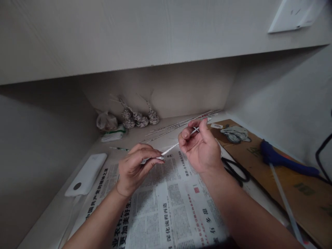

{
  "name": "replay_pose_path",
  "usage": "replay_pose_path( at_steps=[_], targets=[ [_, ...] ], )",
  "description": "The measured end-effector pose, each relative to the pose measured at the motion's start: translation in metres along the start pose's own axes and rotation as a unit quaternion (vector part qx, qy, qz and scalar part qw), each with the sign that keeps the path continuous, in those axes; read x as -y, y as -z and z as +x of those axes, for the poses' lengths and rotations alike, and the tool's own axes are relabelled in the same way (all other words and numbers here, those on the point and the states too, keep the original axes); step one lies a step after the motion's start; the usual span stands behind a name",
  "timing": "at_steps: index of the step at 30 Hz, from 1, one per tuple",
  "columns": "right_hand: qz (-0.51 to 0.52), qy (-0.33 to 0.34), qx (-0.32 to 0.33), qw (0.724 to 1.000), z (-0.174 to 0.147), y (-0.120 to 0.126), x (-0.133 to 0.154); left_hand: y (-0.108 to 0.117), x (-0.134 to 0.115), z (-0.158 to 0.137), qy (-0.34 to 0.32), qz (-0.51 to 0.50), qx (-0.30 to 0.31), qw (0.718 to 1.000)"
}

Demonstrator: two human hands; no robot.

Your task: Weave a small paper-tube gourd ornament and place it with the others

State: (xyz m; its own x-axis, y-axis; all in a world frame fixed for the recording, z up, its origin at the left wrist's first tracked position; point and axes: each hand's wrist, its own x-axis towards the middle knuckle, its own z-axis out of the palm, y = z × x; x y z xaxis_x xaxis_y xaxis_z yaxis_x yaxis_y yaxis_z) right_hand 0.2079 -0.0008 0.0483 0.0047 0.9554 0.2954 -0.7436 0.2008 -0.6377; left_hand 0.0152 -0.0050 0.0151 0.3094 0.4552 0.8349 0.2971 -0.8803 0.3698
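A thin white rolled paper strip point(170, 149) runs slantwise between my two hands, above the newspaper point(166, 193). My left hand point(141, 164) pinches its lower left end between thumb and fingers, where a small rolled paper piece shows at the fingertips. Higher and to the right, my right hand point(201, 147) has its fingers curled around the other end, palm turned partly toward me. The strip's tip pokes out near the thumb. Behind the hands lie several long thin paper sticks point(178, 123). How the strip joins the piece in my left hand is hidden.
Woven paper gourd shapes point(140, 119) stand at the back beside a plastic bag point(107, 121) and a tissue pack point(114, 134). A white power bank point(86, 174) lies left. On the right are black-handled scissors point(237, 173), cardboard point(285, 186) and a blue glue gun point(287, 162).
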Motion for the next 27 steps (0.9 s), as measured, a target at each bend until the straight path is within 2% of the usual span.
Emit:
replay_pose_path(
  at_steps=[12, 27],
  targets=[
    [0.009, -0.009, 0.010, 1.000, -0.0022, -0.0013, 0.0022, -0.0015, 0.0001, 0.0004, 0.020, -0.040, -0.019, 0.999],
    [-0.021, -0.002, 0.016, 1.000, -0.0053, -0.0034, 0.0009, 0.0001, 0.0029, -0.0025, 0.015, 0.039, -0.022, 0.999]
  ],
)
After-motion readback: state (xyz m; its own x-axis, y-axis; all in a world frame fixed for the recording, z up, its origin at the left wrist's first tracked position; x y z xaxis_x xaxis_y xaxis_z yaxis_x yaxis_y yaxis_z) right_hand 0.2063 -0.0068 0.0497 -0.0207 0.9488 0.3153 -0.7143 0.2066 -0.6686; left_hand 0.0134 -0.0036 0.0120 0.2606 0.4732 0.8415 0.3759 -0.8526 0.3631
